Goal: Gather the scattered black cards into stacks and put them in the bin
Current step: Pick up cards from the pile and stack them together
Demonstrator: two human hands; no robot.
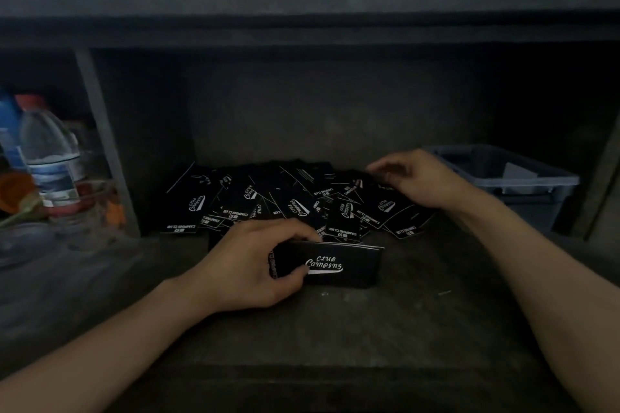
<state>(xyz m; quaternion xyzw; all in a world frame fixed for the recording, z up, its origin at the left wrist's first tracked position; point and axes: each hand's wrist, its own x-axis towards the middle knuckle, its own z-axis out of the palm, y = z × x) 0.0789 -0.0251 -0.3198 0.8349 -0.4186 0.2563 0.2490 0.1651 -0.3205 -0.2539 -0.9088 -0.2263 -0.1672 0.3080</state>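
Left hand [255, 261] clamps a squared stack [330, 265] against the surface [335, 345], likely keeping edges flush. Beyond it, scattered cards [285, 201]; right hand [416, 178], fingers curled, picks there. Bin [510, 178] right of it.

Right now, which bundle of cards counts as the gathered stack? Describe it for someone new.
On the dark shelf, in front of the scattered black cards, the left hand grips the stack. Unlike the loose cards, it is squared up, showing layered edges.
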